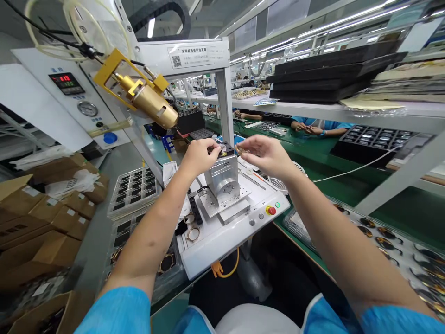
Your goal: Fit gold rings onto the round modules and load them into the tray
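Metal fixture: going with this blocky silver fixture [222, 183] as the landmark, it's standing on the white machine base [205, 257], right in front of the person.
Left hand: this hand [202, 155] is over the left side of the fixture's top, thumb and fingers bent in close together. Can't tell if anything's pinched in there, the fingers hide it.
Right hand: this one [266, 154] is just off the fixture's upper right, thumb and fingertips pinching a small gold-toned piece [238, 149]. Too tiny to say what it is, tbh.
Gold cylinder: the chunky cylinder [158, 109] hangs tilted in a yellow bracket, above the fixture and off to its left.
Gold rings: a ring [193, 234] and another by it lie on the base, left of the fixture and nearer the person.
Buttons: red knob [271, 210] plus a green-lit button [277, 205], both on the base edge, to the fixture's right and nearer the person.
Tweezers: thin metal pair [255, 180] lying right of the fixture.
Black trays: big stack [330, 74] on a shelf, way up and right of the fixture.
Co-worker: someone's hands [313, 130] and blue sleeves, beyond the fixture to the right.
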Tool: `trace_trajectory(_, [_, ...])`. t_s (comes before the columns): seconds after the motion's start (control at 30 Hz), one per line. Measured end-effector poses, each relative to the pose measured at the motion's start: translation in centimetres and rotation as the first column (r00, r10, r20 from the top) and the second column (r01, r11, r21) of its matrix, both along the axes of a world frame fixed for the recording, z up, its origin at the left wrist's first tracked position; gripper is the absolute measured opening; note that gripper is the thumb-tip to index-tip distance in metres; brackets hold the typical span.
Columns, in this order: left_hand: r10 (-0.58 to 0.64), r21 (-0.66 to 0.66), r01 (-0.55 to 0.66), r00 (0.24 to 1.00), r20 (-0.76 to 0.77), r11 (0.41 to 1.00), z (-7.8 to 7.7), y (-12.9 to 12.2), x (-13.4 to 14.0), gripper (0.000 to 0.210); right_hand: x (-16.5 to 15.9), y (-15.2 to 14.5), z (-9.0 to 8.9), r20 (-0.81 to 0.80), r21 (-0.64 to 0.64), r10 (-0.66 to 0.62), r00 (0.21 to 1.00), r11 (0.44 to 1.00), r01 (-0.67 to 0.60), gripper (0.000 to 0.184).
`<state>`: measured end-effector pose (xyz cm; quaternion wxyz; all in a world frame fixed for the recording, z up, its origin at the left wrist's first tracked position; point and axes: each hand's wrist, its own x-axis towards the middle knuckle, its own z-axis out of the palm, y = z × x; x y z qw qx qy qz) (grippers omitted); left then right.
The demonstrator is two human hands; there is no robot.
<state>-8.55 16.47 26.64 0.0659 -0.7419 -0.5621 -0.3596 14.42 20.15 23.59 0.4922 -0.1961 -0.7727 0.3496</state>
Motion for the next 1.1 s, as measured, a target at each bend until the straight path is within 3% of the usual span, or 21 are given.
trace_trajectory(0.13, [-0.032, -0.067, 0.028, 0.997, -0.067, 0.997, -1.0, -0.8, 0.1, 0.029, 6.5, -3.5, -5.6, 0.072, -0.167, -0.057, 0.996, 0.984, 0.068, 0.036])
trace_trajectory(0.2, [-0.069, -0.044, 0.065, 0.991, -0.114, 0.997, -1.7, -1.2, -0.4, 0.049, 9.1, -4.3, -9.4, 0.137, -0.345, -0.089, 0.987, 0.929, 0.132, 0.044])
trace_trajectory(0.27, [-0.095, -0.04, 0.09, 0.984, -0.148, 0.995, -2.0, -1.3, -0.8, 0.06, 10.7, -4.7, -13.4, 0.287, -0.479, -0.127, 0.95, 0.839, 0.257, 0.053])
trace_trajectory(0.33, [-0.111, -0.05, 0.105, 0.983, -0.148, 0.993, -2.2, -1.3, -1.1, 0.061, 11.3, -4.9, -16.9, 0.49, -0.491, -0.129, 0.862, 0.777, 0.395, 0.066])
trace_trajectory(0.4, [-0.116, -0.026, 0.114, 0.986, -0.123, 0.993, -2.3, -2.0, -1.1, 0.062, 11.0, -5.3, -19.6, 0.63, -0.432, -0.097, 0.77, 0.78, 0.452, 0.082])
trace_trajectory(0.47, [-0.12, 0.048, 0.124, 0.989, -0.084, 0.991, -2.9, -3.9, -0.9, 0.062, 10.4, -6.1, -21.2, 0.705, -0.357, -0.084, 0.704, 0.816, 0.455, 0.092])
trace_trajectory(0.53, [-0.144, 0.138, 0.148, 0.989, -0.038, 0.979, -4.4, -6.9, -0.6, 0.055, 9.8, -6.9, -22.0, 0.772, -0.245, -0.125, 0.623, 0.845, 0.474, 0.093])
trace_trajectory(0.6, [-0.203, 0.199, 0.192, 0.978, 0.038, 0.961, -7.2, -10.2, -0.2, 0.046, 9.2, -7.4, -22.0, 0.831, -0.126, -0.188, 0.524, 0.854, 0.506, 0.09])
trace_trajectory(0.67, [-0.283, 0.171, 0.254, 0.943, 0.173, 0.952, -11.1, -13.1, 0.5, 0.038, 8.8, -7.5, -21.6, 0.853, -0.066, -0.224, 0.471, 0.849, 0.524, 0.088])
trace_trajectory(0.77, [-0.254, -0.057, 0.315, 0.849, 0.463, 0.947, -18.0, -15.7, 2.5, 0.022, 8.8, -7.0, -20.7, 0.824, -0.099, -0.238, 0.514, 0.833, 0.544, 0.087])
trace_trajectory(0.8, [-0.174, -0.169, 0.315, 0.813, 0.555, 0.934, -20.1, -16.2, 3.4, 0.02, 8.9, -7.0, -20.4, 0.805, -0.126, -0.234, 0.545, 0.831, 0.542, 0.085])
trace_trajectory(0.87, [-0.023, -0.36, 0.377, 0.717, 0.696, 0.854, -23.5, -16.9, 5.4, 0.026, 9.4, -7.5, -19.9, 0.774, -0.165, -0.224, 0.592, 0.831, 0.531, 0.074])
trace_trajectory(0.97, [0.167, -0.472, 0.527, 0.525, 0.835, 0.707, -26.0, -17.8, 8.0, 0.041, 9.5, -10.3, -20.2, 0.624, -0.266, -0.179, 0.76, 0.867, 0.422, 0.059])
trace_trajectory(1.03, [0.259, -0.437, 0.604, 0.362, 0.895, 0.667, -26.6, -18.2, 9.2, 0.048, 9.0, -13.0, -21.3, 0.386, -0.359, -0.099, 0.917, 0.9, 0.248, 0.067])
trace_trajectory(1.1, [0.307, -0.364, 0.666, 0.208, 0.929, 0.651, -26.9, -18.5, 10.1, 0.053, 8.1, -15.7, -22.8, 0.164, -0.367, -0.065, 0.984, 0.922, 0.122, 0.077])
